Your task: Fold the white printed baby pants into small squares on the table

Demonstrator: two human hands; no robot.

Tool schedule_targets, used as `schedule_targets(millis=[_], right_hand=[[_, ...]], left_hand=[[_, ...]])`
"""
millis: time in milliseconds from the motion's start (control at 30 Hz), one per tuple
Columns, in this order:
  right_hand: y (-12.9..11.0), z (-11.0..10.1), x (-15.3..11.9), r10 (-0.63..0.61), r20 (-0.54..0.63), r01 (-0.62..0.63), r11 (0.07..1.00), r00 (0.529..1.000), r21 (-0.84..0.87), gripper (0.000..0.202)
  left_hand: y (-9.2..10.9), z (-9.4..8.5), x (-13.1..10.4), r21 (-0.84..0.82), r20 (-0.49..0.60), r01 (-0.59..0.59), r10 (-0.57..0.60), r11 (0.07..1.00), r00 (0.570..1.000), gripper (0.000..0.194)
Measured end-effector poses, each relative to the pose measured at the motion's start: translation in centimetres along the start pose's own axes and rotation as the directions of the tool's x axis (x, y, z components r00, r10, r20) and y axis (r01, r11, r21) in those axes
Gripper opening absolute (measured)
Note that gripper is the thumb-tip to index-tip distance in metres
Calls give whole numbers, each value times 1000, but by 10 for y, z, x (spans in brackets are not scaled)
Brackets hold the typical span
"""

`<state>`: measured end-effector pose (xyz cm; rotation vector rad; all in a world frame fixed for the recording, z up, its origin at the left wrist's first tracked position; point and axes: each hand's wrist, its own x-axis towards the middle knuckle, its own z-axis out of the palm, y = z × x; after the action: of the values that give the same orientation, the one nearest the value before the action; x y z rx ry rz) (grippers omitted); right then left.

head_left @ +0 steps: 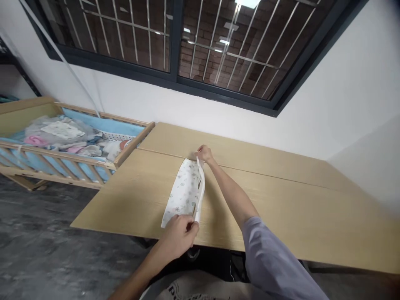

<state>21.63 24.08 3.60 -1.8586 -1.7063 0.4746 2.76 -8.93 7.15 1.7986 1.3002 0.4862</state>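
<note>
A white cloth with a small scattered print (184, 187) lies lengthwise on the wooden table (281, 196), perhaps a baby garment, though its kind is not clear. Its right edge is lifted and turned up between my hands, with small gaps showing along it. At the near end, my left hand (181, 233) pinches the corner of that edge just above the table's front. The far end of the same edge is held between the fingertips of my right hand (204, 153), arm stretched forward.
To the left stands a wooden crib (56, 164) with blue lining, holding piled clothes (62, 135) and what looks like a baby or doll at its right end. A seam runs along the table. Behind rise a white wall and a barred window (175, 46).
</note>
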Motion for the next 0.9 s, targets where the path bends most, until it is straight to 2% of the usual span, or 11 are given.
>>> schedule_targets(millis=[100, 200, 367, 467, 567, 633, 700, 767, 800, 833, 900], right_hand=[[-21, 23, -4, -36, 24, 37, 999, 999, -35, 24], [-37, 47, -11, -51, 55, 55, 995, 997, -80, 25], [-50, 74, -28, -54, 105, 71, 983, 993, -169, 17], [-52, 79, -37, -71, 128, 96, 976, 989, -194, 11], [-57, 77, -44, -115, 129, 138, 973, 985, -184, 13], [-61, 71, -50, -170, 127, 189, 969, 977, -158, 20], [-66, 62, -61, -241, 134, 257, 958, 961, -123, 27], [-69, 51, -80, -399, 166, 413, 909, 902, -58, 35], [-69, 44, -94, -506, 193, 518, 855, 841, -15, 41], [-70, 38, -110, -619, 228, 629, 777, 752, 35, 48], [-69, 27, -147, -784, 314, 795, 593, 536, 126, 60]], left_hand=[[-19, -11, -16, -50, -27, 97, -99, 994, 995, 38], [-38, -19, -23, -5, -63, 178, -178, 984, 982, 38], [-55, -20, -21, 283, -148, 320, -288, 904, 946, 40], [-57, -19, -21, 473, -231, 430, -363, 769, 903, 41], [-54, -21, -23, 531, -317, 524, -417, 666, 852, 43], [-53, -23, -23, 515, -389, 564, -411, 645, 825, 45], [-55, -20, -21, 485, -463, 526, -305, 698, 832, 45], [-62, -12, -18, 485, -521, 360, -67, 797, 851, 40], [-67, -5, -17, 503, -538, 246, 77, 828, 840, 36], [-72, 3, -17, 531, -539, 133, 212, 837, 816, 32], [-82, 20, -22, 586, -506, -37, 402, 809, 763, 28]])
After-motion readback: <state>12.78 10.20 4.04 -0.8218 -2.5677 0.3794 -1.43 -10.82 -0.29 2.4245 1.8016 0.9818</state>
